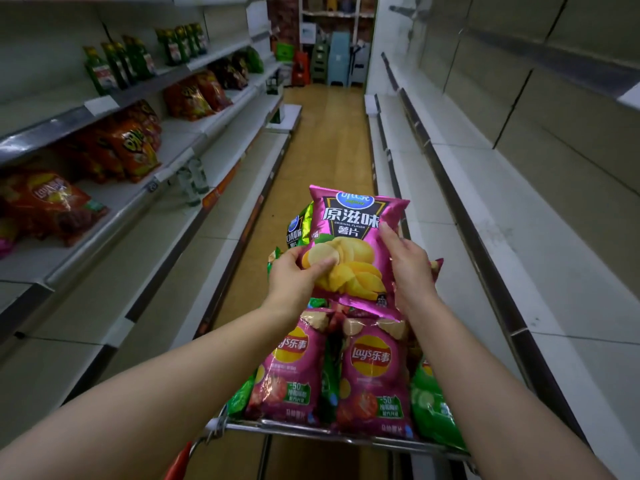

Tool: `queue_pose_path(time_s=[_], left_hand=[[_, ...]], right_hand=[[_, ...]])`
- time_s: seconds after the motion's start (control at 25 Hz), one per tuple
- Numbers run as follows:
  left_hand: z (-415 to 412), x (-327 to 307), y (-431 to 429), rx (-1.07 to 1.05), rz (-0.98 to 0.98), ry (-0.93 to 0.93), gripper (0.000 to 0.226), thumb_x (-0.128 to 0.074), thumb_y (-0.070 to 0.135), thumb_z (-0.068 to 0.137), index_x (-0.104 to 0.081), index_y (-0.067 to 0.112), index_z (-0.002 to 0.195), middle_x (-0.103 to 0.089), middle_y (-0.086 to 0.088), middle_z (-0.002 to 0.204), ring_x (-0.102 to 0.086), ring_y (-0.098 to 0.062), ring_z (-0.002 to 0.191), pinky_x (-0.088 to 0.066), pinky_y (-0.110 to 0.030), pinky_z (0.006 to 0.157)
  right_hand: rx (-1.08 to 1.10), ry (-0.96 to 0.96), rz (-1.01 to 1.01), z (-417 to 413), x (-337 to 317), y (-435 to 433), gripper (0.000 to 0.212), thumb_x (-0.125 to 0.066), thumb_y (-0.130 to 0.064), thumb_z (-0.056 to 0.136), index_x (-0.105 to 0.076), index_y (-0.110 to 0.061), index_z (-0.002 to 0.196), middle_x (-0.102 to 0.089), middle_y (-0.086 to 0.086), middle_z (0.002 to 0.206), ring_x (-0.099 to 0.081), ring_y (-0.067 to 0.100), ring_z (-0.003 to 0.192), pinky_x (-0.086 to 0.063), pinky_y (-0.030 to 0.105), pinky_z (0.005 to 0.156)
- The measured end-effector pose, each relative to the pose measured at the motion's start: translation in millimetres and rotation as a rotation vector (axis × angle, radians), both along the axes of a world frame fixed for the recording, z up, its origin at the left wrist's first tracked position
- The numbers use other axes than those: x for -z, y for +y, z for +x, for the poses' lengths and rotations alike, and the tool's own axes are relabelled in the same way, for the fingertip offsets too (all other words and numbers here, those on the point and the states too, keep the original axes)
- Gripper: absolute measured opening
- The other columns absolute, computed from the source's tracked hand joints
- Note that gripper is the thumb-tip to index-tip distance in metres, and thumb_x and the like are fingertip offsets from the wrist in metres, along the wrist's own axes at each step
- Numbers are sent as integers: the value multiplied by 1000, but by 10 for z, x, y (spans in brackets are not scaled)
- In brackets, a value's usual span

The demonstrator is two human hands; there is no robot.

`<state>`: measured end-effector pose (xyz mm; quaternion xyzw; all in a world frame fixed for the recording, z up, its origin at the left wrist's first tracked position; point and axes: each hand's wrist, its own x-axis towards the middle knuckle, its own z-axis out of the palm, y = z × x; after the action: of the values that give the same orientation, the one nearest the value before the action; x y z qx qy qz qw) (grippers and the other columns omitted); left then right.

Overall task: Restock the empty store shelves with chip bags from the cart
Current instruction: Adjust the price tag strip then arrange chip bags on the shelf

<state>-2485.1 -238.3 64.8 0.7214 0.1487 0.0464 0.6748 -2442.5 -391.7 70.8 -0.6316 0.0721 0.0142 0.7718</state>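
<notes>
— What have we got up front?

— A glossy magenta foil chip bag printed with yellow potato slices (349,244), held upright above the wire shopping cart (332,432), printed face toward us, probably so we can read the flavour before we pick its place.

— How are we holding it?

— Our left hand (294,275) wraps its lower left edge, thumb across the front. Our right hand (410,263) clasps the right edge, fingers curled behind. Both are closed on the bag, which steadies a light, puffy pack.

— And below?

— Two pink Lay's bags (329,368) stand at the cart's near end, with bright green bags (434,407) wedged beside them, so plenty remains to shelve.

— Where should this one go?

— The pale shelves on our right (512,216) are bare. The shelves on our left (114,206) already carry orange and red snack bags (121,147) with gaps between. We judge either side could take it.
</notes>
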Motion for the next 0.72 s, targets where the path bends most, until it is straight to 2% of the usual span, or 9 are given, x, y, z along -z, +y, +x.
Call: queue_pose_path(time_s=[0.08, 0.12, 0.2, 0.24, 0.36, 0.4, 0.48, 0.56, 0.72], left_hand=[[-183, -113, -81, -2, -47, -34, 40, -78, 16, 75, -60, 8, 110, -68, -11, 103, -67, -29, 96, -54, -49, 86], [-272, -166, -122, -7, -72, -54, 45, -78, 14, 74, -59, 6, 113, -68, -14, 105, -66, -31, 97, -54, -50, 86], [-464, -283, -198, 1, -117, -70, 43, -80, 11, 71, -59, 6, 108, -68, -17, 105, -67, -35, 96, -54, -51, 85], [-540, -332, -220, 26, -121, -66, 45, -82, 12, 68, -60, 6, 107, -68, -17, 105, -67, -35, 95, -54, -51, 84], [-744, -507, -261, 161, -65, -59, 71, -85, 36, 54, -62, 5, 114, -71, -12, 103, -69, -29, 94, -55, -48, 87], [-787, -560, -273, 201, -39, -61, 74, -83, 44, 53, -64, 6, 113, -72, -10, 102, -69, -27, 94, -55, -45, 88], [-905, -683, -312, 278, -24, -48, 68, -80, 55, 59, -67, 10, 108, -74, -6, 97, -71, -23, 90, -55, -39, 87], [-1065, -797, -349, 361, -43, -35, 61, -68, 60, 63, -69, 13, 102, -75, -3, 92, -72, -19, 86, -55, -32, 83], [-1446, -929, -335, 459, -13, -64, 67, -56, 68, 61, -69, 13, 95, -75, 0, 82, -71, -15, 76, -52, -27, 74]], right_hand=[[-78, -2, 48, -76, -137, -136, 39, -65, -40, 83, -63, -8, 105, -73, 4, 90, -71, 16, 76, -57, 25, 66], [-118, -5, 82, -125, -207, -183, 45, -68, -42, 81, -61, -8, 110, -73, 5, 95, -71, 17, 80, -57, 28, 72], [-170, -8, 159, -249, -305, -250, 63, -73, -44, 75, -54, -7, 123, -69, 12, 109, -68, 28, 97, -52, 46, 90], [-177, -30, 187, -311, -343, -281, 65, -73, -42, 75, -52, -6, 125, -68, 14, 112, -66, 31, 102, -49, 50, 93], [-141, -96, 192, -549, -505, -420, 62, -72, -38, 75, -53, -5, 123, -67, 16, 112, -65, 33, 103, -48, 54, 93], [-133, -120, 192, -629, -561, -476, 63, -72, -38, 72, -53, -6, 123, -67, 16, 112, -65, 33, 103, -48, 54, 93], [-112, -178, 180, -833, -711, -571, 57, -69, -36, 73, -55, -7, 119, -67, 16, 112, -65, 33, 102, -50, 51, 91], [-73, -219, 152, -1067, -870, -618, 48, -65, -35, 77, -57, -6, 114, -68, 15, 110, -67, 30, 96, -54, 45, 87], [-6, -303, 77, -1593, -1107, -576, 30, -57, -32, 89, -61, -6, 104, -73, 8, 94, -71, 20, 78, -58, 32, 70]])
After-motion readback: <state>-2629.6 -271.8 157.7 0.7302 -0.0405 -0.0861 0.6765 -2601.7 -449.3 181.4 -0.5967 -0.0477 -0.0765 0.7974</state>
